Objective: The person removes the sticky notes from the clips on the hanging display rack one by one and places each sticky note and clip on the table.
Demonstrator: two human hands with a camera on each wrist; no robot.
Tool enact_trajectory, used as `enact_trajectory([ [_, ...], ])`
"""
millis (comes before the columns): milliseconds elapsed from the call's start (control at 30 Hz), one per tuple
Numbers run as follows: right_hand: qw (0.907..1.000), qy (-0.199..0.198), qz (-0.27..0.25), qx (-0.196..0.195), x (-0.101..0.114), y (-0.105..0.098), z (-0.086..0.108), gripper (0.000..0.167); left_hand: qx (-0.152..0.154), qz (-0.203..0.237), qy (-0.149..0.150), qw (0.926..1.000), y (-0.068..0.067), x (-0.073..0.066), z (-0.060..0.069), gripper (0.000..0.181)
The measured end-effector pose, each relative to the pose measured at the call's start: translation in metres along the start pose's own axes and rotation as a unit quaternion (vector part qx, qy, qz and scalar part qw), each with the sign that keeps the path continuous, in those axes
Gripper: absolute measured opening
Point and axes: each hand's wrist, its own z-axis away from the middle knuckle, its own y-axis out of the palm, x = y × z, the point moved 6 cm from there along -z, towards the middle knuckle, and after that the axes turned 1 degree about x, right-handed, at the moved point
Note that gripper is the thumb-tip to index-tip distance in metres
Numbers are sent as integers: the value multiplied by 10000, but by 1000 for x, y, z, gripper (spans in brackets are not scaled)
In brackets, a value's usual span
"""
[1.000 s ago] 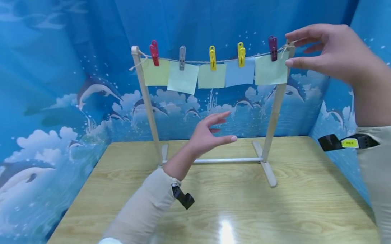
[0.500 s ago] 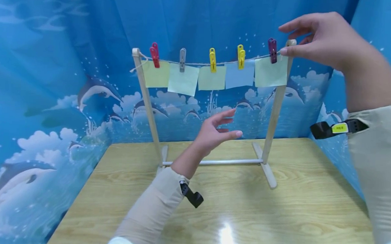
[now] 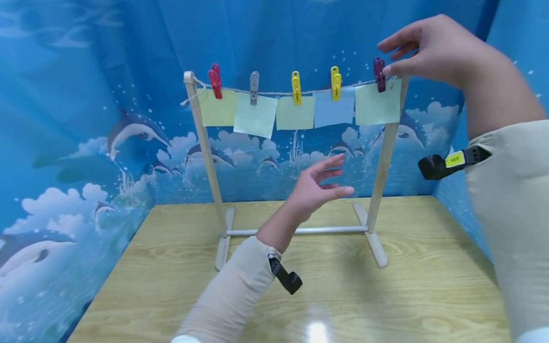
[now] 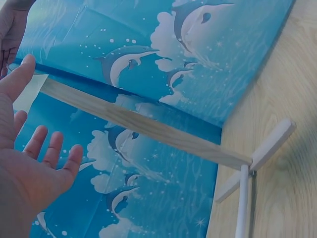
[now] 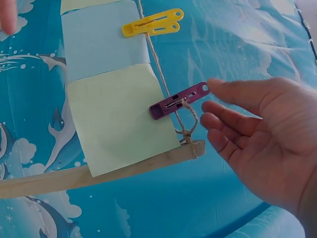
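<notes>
A purple clothespin (image 3: pixel 379 74) holds a pale green paper sheet (image 5: pixel 119 119) on the string at the rack's right end. My right hand (image 3: pixel 446 51) is beside it with loosely bent fingers. Its thumb (image 5: pixel 237 93) is at the clip's handle end; whether it touches, I cannot tell. Further left, two yellow clothespins (image 3: pixel 296 88), a grey one (image 3: pixel 253 88) and a red one (image 3: pixel 215 81) hold a blue sheet (image 3: pixel 333 108) and several greenish sheets. My left hand (image 3: pixel 317 188) hovers below the sheets, fingers spread and holding nothing.
The wooden rack's right post (image 3: pixel 385 160) and left post (image 3: pixel 207 154) rise from feet on the wood-grain table (image 3: pixel 388 306). A white rod (image 3: pixel 331 230) joins them low down. A blue dolphin-print curtain (image 3: pixel 133 187) hangs behind.
My right hand has moved left from the post top to the purple clothespin. The left hand has drifted right below the sheets. The clipped sheets hang as before.
</notes>
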Motion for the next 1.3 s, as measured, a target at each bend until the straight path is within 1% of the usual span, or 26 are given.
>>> enact_trajectory([
  [67,10000,2,44,89,0,1,-3,56,1,45,23,10000,3,1,-3,63],
  [233,9994,-5,161,313,1,2,-10,53,-68,58,-53,9999,8,6,-12,64],
  [400,9988,2,141,469,3,1,-13,51,-344,209,-192,9990,10,9,-22,63],
  [500,9986,-36,194,489,5,1,-15,51,-541,384,-205,9976,11,9,-27,60],
  [700,9984,-27,318,475,6,4,-18,49,-700,891,-176,9934,17,4,-38,61],
  [833,9985,11,335,441,5,4,-19,46,-828,969,-177,9917,18,0,-46,61],
  [1033,9987,-22,312,396,3,4,-17,44,-1079,1152,-248,9872,20,-8,-56,57],
  [1067,9988,-24,290,396,2,4,-17,44,-1111,1231,-234,9859,20,-10,-57,57],
  [1167,9990,-28,195,404,1,4,-18,45,-1186,1687,-161,9784,22,-13,-60,57],
  [1233,9991,-11,125,412,0,4,-18,46,-1234,2131,-86,9692,23,-15,-63,57],
  [1300,9991,5,80,425,-1,5,-18,47,-1319,2564,8,9575,24,-17,-65,54],
])
